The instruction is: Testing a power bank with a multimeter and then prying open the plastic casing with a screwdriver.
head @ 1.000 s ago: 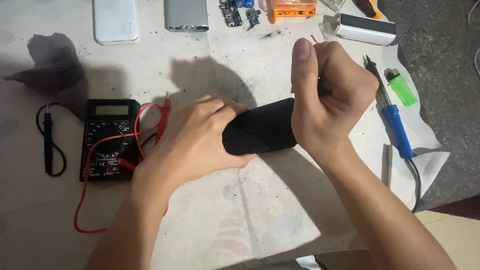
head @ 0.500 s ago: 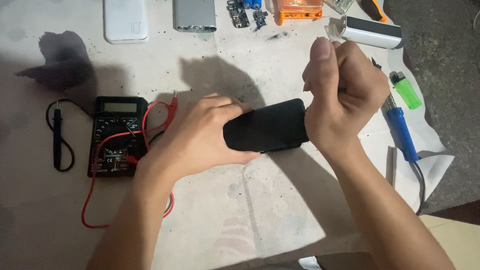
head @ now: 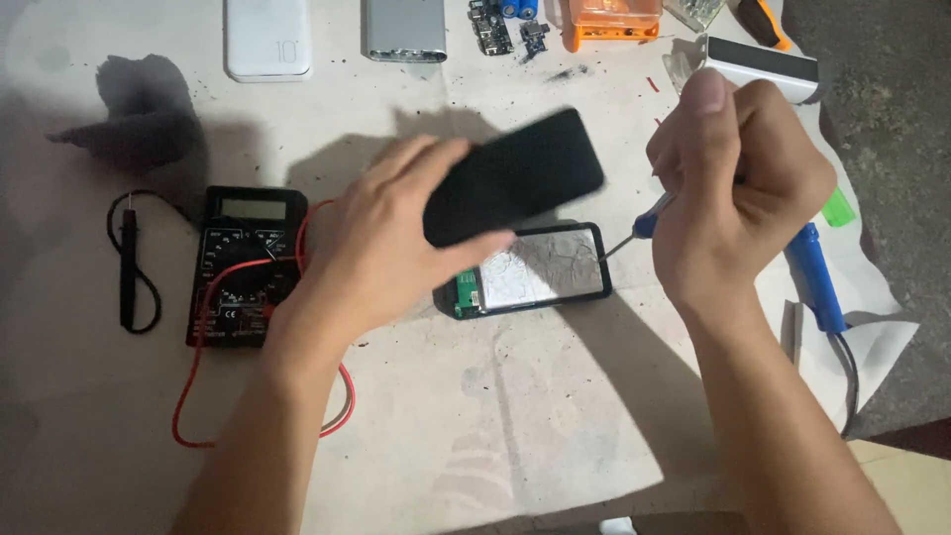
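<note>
- Left hand (head: 381, 253) grips a flat black cover (head: 513, 175), fingers curled over its near-left end, and holds it lifted clear of the table (head: 515, 426).
- Cover's long axis runs left to right, its far end tipped up and away to the right; the surface is motion-blurred.
- Directly beneath and a little toward the person lies the opened black case (head: 530, 270), flat on the table, its long axis roughly parallel to the cover's. A green circuit board shows at its left end, a pale silvery cell fills the rest.
- Right hand (head: 733, 203) is closed in a fist round a small screwdriver (head: 634, 230) with a blue collar; thumb upright on top.
- Screwdriver's tip points down and left and sits at the right end of the case; whether it touches the rim, cannot tell.
- So: right hand is to the right of the case, left hand above its left end. The right hand's tool is the nearer contact.
- Left of the left hand: black multimeter (head: 243, 263) with red lead (head: 198, 396).
- Right of the right hand: blue-handled soldering iron (head: 817, 277), well apart from the case.
</note>
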